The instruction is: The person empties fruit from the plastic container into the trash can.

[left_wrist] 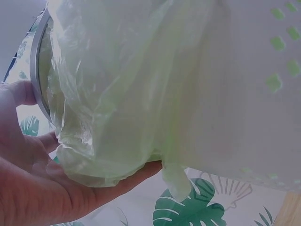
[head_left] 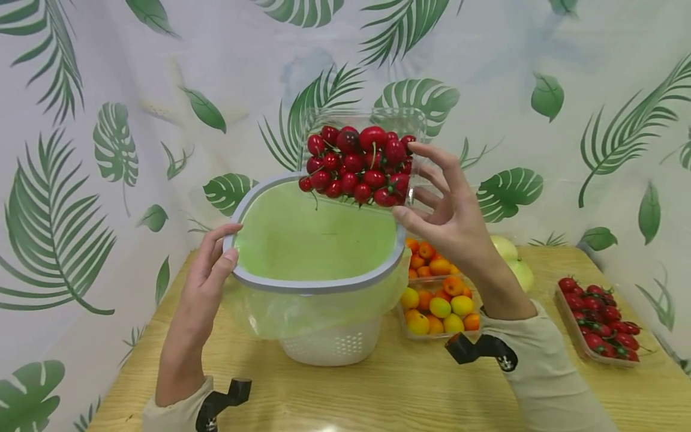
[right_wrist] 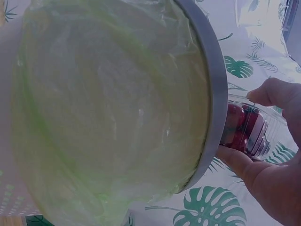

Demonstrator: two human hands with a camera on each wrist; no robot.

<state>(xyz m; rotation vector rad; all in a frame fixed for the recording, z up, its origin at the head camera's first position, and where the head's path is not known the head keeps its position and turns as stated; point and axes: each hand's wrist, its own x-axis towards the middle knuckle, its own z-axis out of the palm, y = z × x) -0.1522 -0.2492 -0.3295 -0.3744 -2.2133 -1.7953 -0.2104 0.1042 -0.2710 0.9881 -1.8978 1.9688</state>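
A white trash bin (head_left: 330, 345) with a perforated lower wall stands on the table. A pale green plastic bag (head_left: 318, 234) lines it, folded out under a grey rim ring (head_left: 318, 286). My left hand (head_left: 202, 279) grips the rim at the left, thumb on the ring; in the left wrist view its other fingers lie against the outside of the bag (left_wrist: 108, 117). Above the bin's far right edge, my right hand (head_left: 450, 210) holds a clear plastic box (head_left: 361, 114) by its right side. Red cherries (head_left: 353, 162) fill the box, which tilts toward me.
Behind the bin's right side are two clear boxes of small orange and yellow citrus fruit (head_left: 439, 306). Pale green round fruits (head_left: 518, 270) sit further back. At the right stands another clear box of red fruit (head_left: 601, 321). A leaf-patterned cloth (head_left: 162, 108) hangs behind the wooden table (head_left: 432, 390).
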